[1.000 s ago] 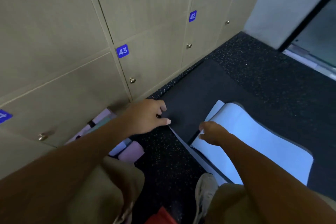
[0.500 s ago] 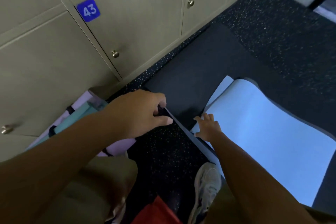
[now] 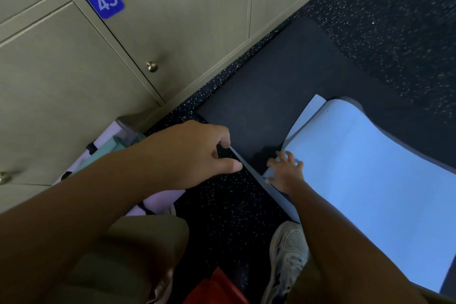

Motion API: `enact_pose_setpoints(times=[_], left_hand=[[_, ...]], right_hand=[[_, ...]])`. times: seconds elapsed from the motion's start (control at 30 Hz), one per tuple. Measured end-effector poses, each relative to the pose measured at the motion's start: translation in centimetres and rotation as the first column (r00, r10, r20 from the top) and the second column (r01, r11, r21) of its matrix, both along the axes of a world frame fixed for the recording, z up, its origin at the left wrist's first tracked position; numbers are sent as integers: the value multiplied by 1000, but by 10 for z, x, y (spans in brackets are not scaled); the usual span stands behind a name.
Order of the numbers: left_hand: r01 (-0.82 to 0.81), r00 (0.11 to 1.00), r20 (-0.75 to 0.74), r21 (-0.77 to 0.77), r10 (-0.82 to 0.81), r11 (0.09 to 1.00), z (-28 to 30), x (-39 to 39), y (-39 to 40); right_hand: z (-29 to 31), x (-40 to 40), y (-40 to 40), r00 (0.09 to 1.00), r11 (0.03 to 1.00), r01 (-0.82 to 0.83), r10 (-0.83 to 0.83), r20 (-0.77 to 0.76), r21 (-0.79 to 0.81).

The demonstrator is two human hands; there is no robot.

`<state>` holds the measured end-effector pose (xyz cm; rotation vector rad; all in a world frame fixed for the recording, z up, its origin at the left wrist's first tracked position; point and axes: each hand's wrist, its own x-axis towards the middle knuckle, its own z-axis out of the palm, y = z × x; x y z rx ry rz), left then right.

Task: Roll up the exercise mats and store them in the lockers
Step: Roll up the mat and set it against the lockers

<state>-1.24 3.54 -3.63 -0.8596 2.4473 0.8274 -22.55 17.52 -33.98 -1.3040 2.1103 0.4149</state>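
Note:
A dark mat with a light blue underside (image 3: 370,180) lies on the speckled floor, part of it folded over so the blue face shows. My left hand (image 3: 197,153) pinches the near corner edge of the dark mat (image 3: 271,96) between thumb and curled fingers. My right hand (image 3: 286,170) presses with spread fingers on the corner of the blue face. Beige lockers (image 3: 172,20) stand along the left, their doors closed, one marked 43 (image 3: 105,0).
Lilac and teal mats (image 3: 111,150) lie on the floor against the locker base, behind my left arm. My white shoe (image 3: 288,252) stands beside the mat's edge, and something red (image 3: 217,289) shows at the bottom. Speckled black flooring (image 3: 382,20) stretches to the far right.
The view has dropped and closed in on the mat. My right hand has gone from curled to spread fingers on the blue corner. My left hand keeps its pinch on the dark edge.

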Motion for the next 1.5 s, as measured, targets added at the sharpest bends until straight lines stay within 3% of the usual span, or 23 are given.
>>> enact_pose_setpoints(times=[0.23, 0.37, 0.5, 0.6, 0.77, 1.0, 1.13, 1.33, 1.5], left_hand=[[12, 1000, -21, 38, -12, 999, 2, -4, 5], [12, 999, -31, 27, -11, 1000, 5, -3, 1], [9, 1000, -30, 23, -8, 1000, 5, -4, -5], [7, 998, -63, 9, -6, 1000, 7, -12, -4], [15, 993, -114, 20, -12, 1000, 17, -34, 9], [87, 973, -213, 5, -84, 996, 41, -65, 42], [100, 928, -360, -11, -97, 995, 58, -79, 70], [99, 765, -639, -5, -79, 995, 69, -98, 119], [123, 661, -744, -24, -100, 992, 71, -109, 152]], right_hand=[[9, 1, 12, 999, 994, -51, 53, 12, -99], [23, -1, 21, 991, 986, -24, 46, 124, -167], [40, -3, 24, 970, 961, 203, -171, 170, -187], [61, -10, 31, 897, 868, 434, -392, 205, -241], [120, -39, 55, 780, 713, 621, -519, 349, -327], [249, -83, 79, 831, 717, 556, -482, 278, -421], [313, -75, 118, 846, 694, 526, -485, 222, -491], [387, -33, 160, 850, 529, 499, -451, 270, -686], [416, 2, 167, 875, 417, 473, -325, 358, -776]])
